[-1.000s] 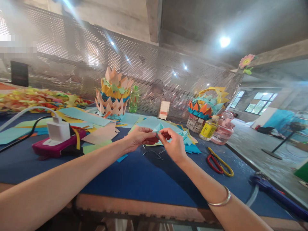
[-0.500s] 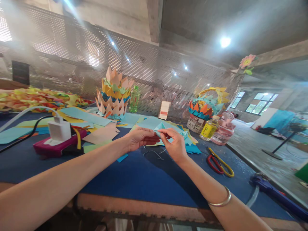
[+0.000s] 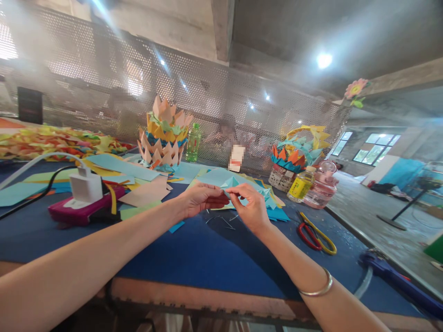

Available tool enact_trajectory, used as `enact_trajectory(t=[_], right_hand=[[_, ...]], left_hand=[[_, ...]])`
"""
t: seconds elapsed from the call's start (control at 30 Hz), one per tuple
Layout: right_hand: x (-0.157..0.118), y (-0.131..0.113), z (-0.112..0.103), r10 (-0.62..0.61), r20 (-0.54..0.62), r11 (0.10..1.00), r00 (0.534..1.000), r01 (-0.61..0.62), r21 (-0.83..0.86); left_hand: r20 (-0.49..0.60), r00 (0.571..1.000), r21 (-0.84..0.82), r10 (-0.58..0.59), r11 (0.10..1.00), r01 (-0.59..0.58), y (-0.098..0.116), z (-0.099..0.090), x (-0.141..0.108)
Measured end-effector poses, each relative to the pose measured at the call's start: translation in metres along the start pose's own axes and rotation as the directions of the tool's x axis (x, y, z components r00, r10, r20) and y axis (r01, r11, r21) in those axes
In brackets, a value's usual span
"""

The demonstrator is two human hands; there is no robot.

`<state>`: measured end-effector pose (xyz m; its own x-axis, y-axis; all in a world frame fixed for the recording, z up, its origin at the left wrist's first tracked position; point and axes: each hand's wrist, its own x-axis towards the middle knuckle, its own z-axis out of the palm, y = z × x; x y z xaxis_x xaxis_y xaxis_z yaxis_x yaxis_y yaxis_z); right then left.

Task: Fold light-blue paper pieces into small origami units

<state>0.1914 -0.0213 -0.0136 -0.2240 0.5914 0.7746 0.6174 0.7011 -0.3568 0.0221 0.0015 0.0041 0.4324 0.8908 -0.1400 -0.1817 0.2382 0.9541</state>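
Observation:
Between my two hands is a small piece of light blue folded paper point(image 3: 229, 183), mostly covered by the fingers. My left hand point(image 3: 202, 200) pinches its left side, and the thumb and forefinger of my right hand point(image 3: 252, 206) close on its right side. Just behind the right hand lie more pale blue folded paper pieces point(image 3: 269, 198) on a stack of coloured sheets. Thin white strips point(image 3: 221, 222) rest on the blue tabletop point(image 3: 207, 258) below the hands.
Red-and-yellow-handled scissors point(image 3: 316, 235) and a blue glue gun point(image 3: 391, 272) lie at the right. A purple power strip point(image 3: 85, 207) with a white charger is at the left. Behind stand a folded-paper tower point(image 3: 164, 143), a green bottle point(image 3: 193, 144), a paper basket point(image 3: 285, 175) and a yellow-labelled bottle point(image 3: 302, 185).
Both hands stay almost in place around the folded paper. The right fingers have shifted very slightly on it. At the far left, an orange-and-pale shape now shows behind the paper pile.

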Motion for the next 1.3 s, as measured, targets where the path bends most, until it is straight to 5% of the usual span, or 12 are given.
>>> enact_trajectory(t=[1.3], right_hand=[[0.0011,0.0051,-0.0045,-0.226,0.083,0.951,0.971,0.238,-0.196]], left_hand=[[0.030,0.999,-0.084,-0.042,0.995,0.044,0.0021,-0.0014,0.0013]])
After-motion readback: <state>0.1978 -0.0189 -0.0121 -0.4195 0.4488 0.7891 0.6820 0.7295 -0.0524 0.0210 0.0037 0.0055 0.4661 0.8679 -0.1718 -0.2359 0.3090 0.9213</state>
